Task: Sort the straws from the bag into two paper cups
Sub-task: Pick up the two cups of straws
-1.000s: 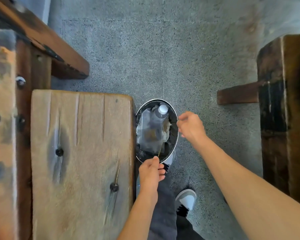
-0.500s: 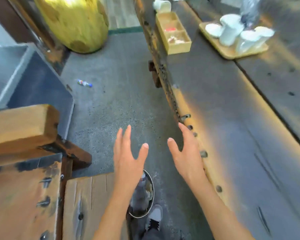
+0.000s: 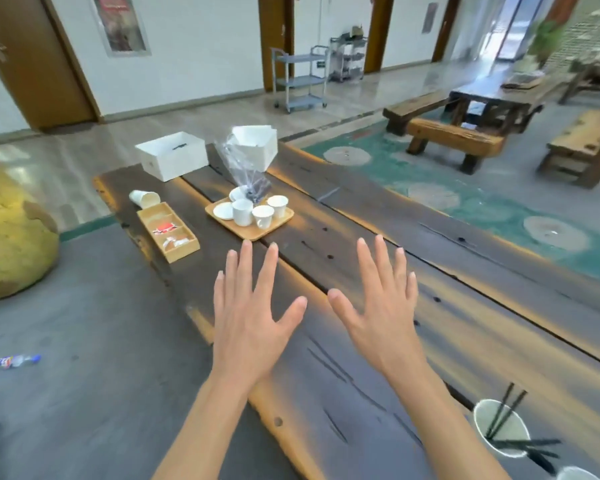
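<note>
My left hand (image 3: 248,317) and my right hand (image 3: 383,306) are both held out flat above the dark wooden table (image 3: 326,393), fingers spread, holding nothing. At the lower right stands a white paper cup (image 3: 501,433) with several black straws (image 3: 506,415) leaning in it. The rim of a second paper cup (image 3: 575,474) shows at the bottom right corner, its contents cut off by the frame edge. A clear plastic bag (image 3: 243,164) stands far up the table behind the tray.
A wooden tray (image 3: 250,218) carries white cups and saucers. Left of it lie a wooden divided box (image 3: 168,232) and a tipped paper cup (image 3: 144,198). Two white boxes (image 3: 172,155) sit at the far end. Benches stand at right.
The view swung up from a bin on the floor to the table. Both hands left the bin's rim, opened and rose flat over the tabletop.
</note>
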Available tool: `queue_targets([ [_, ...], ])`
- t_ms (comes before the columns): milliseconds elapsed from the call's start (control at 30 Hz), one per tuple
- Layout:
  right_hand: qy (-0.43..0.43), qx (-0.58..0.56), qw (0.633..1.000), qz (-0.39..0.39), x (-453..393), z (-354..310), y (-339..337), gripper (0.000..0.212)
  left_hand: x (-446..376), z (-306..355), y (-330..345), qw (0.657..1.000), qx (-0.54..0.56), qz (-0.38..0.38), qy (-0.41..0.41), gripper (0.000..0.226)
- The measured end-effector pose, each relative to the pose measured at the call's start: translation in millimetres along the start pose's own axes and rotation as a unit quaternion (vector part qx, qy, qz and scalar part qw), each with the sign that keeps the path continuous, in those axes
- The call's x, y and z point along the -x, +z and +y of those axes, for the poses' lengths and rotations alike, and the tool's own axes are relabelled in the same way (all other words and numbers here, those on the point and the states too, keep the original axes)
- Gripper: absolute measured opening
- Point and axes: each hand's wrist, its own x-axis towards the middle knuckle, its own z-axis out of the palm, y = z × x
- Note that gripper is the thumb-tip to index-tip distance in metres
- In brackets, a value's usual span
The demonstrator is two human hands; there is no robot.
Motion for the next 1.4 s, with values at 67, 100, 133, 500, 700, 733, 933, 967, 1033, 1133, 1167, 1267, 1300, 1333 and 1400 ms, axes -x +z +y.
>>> queue_targets([
  [67, 0.044, 0.022, 0.998, 0.029, 17.3, 29.7, -28.6, 0.083, -3.1, 37.3, 15.3, 0.999, 0.017, -0.029, 0.041, 0.082],
  [100, 0.068, 0.034, 0.996, 0.039, 26.4, 45.0, -42.3, 0.084, -4.0, 57.2, 24.3, 0.997, 0.028, -0.042, 0.061, 0.082],
  [133, 0.088, 0.044, 0.994, 0.044, 33.6, 57.6, -52.9, 0.085, -3.8, 73.3, 32.0, 0.995, 0.035, -0.051, 0.077, 0.083],
  [500, 0.266, 0.135, 0.948, 0.116, 152.9, 202.0, -176.5, 0.087, 48.7, 269.8, 126.4, 0.959, 0.116, -0.134, 0.219, 0.086],
  [700, 0.335, 0.159, 0.918, 0.138, 195.0, 243.5, -201.4, 0.088, 74.1, 315.3, 161.7, 0.939, 0.111, -0.178, 0.274, 0.090],
  [733, 0.344, 0.163, 0.915, 0.137, 197.4, 246.9, -201.7, 0.089, 74.6, 317.5, 165.8, 0.937, 0.108, -0.183, 0.279, 0.090],
  [933, 0.376, 0.134, 0.908, 0.131, 193.3, 252.2, -193.5, 0.091, 67.8, 310.7, 182.0, 0.929, 0.114, -0.207, 0.286, 0.092],
  [967, 0.377, 0.130, 0.908, 0.132, 191.3, 252.7, -192.0, 0.091, 66.3, 309.2, 183.8, 0.928, 0.118, -0.209, 0.284, 0.093],
  [1033, 0.380, 0.120, 0.907, 0.134, 186.7, 253.8, -188.9, 0.092, 63.2, 306.1, 187.1, 0.926, 0.122, -0.216, 0.284, 0.093],
  [1133, 0.386, 0.083, 0.908, 0.141, 188.1, 255.5, -181.1, 0.093, 61.9, 295.8, 193.2, 0.923, 0.143, -0.232, 0.271, 0.093],
  [1167, 0.390, 0.061, 0.907, 0.146, 192.7, 256.0, -177.1, 0.093, 63.0, 289.9, 196.1, 0.922, 0.155, -0.243, 0.260, 0.094],
  [1267, 0.409, -0.042, 0.891, 0.194, 217.9, 257.2, -160.7, 0.089, 70.2, 265.4, 209.8, 0.919, 0.192, -0.285, 0.196, 0.096],
  [1300, 0.416, -0.099, 0.875, 0.227, 229.0, 256.8, -155.4, 0.085, 74.1, 256.4, 214.3, 0.917, 0.206, -0.301, 0.162, 0.097],
  [1333, 0.423, -0.166, 0.850, 0.267, 240.7, 256.3, -149.0, 0.081, 79.0, 246.1, 220.6, 0.915, 0.219, -0.317, 0.124, 0.098],
  [1400, 0.439, -0.271, 0.780, 0.354, 263.1, 256.1, -135.4, 0.069, 89.5, 226.7, 231.4, 0.903, 0.245, -0.350, 0.040, 0.102],
])
